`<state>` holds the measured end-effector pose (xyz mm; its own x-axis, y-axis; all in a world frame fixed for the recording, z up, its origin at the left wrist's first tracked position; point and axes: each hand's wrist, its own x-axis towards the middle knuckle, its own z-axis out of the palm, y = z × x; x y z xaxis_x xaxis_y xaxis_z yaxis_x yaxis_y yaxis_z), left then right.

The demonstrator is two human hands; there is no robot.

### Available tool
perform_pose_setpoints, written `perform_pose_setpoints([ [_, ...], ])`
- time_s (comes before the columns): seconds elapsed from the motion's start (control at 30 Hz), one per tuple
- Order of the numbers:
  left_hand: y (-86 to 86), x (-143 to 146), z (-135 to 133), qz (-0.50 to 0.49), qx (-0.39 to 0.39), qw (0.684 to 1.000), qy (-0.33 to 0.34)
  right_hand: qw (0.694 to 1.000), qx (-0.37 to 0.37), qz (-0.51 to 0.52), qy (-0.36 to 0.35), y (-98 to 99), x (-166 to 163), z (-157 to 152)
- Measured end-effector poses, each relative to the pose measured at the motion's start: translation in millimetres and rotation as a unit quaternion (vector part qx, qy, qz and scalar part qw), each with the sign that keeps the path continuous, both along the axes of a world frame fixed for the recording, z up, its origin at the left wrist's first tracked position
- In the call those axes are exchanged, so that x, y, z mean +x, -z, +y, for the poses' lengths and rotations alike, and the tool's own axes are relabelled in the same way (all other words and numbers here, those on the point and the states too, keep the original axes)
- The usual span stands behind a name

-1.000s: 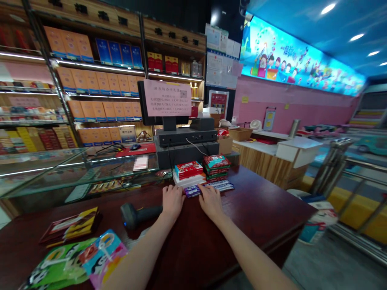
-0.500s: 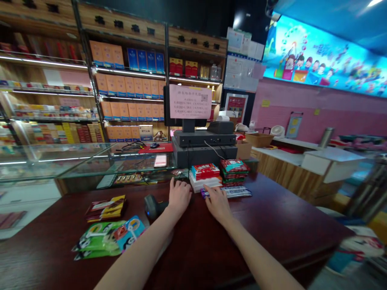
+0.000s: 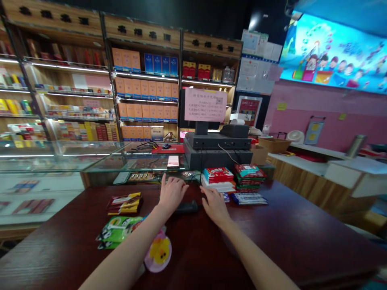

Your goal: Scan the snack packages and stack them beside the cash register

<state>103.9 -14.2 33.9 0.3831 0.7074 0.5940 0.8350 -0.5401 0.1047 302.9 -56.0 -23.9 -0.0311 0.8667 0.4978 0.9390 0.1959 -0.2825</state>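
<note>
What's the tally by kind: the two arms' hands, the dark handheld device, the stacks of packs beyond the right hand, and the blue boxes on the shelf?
Hands: 2 (left hand, right hand)
Dark handheld device: 1
Stacks: 2 (red-and-white stack, red-and-green stack)
Blue boxes: 4
Total: 9

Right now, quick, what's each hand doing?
Left hand: open, nothing visibly held, near black plastic scanner.
Right hand: open, near flat blue-and-white packets.
</note>
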Motion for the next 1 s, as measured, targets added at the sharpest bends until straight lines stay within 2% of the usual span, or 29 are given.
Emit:
perform_pose_setpoints([
  [0.27,-3.2,-49,0,-0.006,0.004,0.999,-0.042,0.999,-0.003,0.019,-0.034,-4.9,-31,6],
  [0.5,5.2,-90,6,-0.016,-0.024,0.996,-0.084,0.997,-0.001,0.033,-0.065,-5.3,-47,9],
  [1.0,25.0,-152,11,-0.058,-0.115,0.988,-0.081,0.995,-0.006,0.033,-0.098,1.5,-72,12],
])
